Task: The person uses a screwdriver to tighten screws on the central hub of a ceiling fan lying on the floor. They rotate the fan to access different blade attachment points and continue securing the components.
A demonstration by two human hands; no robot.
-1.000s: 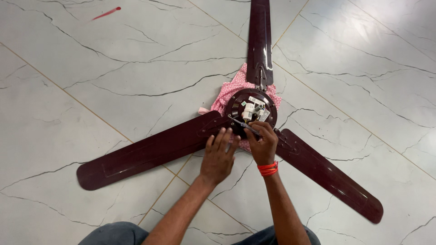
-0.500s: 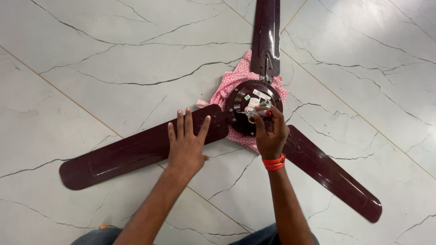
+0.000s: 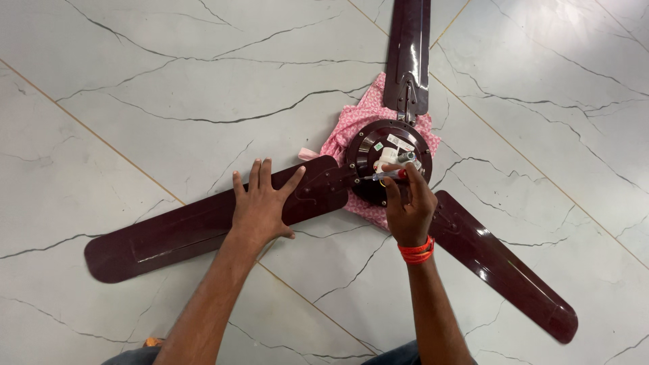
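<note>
Your left hand (image 3: 262,204) lies flat and open, fingers spread, palm down on the left blade (image 3: 203,226) of the dark maroon ceiling fan (image 3: 389,162), close to where that blade joins the hub; it grips nothing, it only presses on the blade's glossy face. Your right hand (image 3: 407,209) is closed around a small screwdriver (image 3: 387,176) with a clear shaft and a red end, pinched between thumb and fingers just above the knuckles. The tool lies nearly level, its tip pointing left across the round motor housing (image 3: 368,145), and it sits over the lower middle of the hub, beside the white wiring block (image 3: 387,157) at the centre. An orange band (image 3: 417,251) circles your right wrist. The fan lies flat on the white marble floor (image 3: 169,81) with its three blades spread out: one runs up past the top edge of the view, one reaches left under your flat palm, one runs down to the lower right past your right forearm. A pink patterned cloth (image 3: 351,125) is bunched under the hub, showing above it on the left and just below it near your right hand.
</note>
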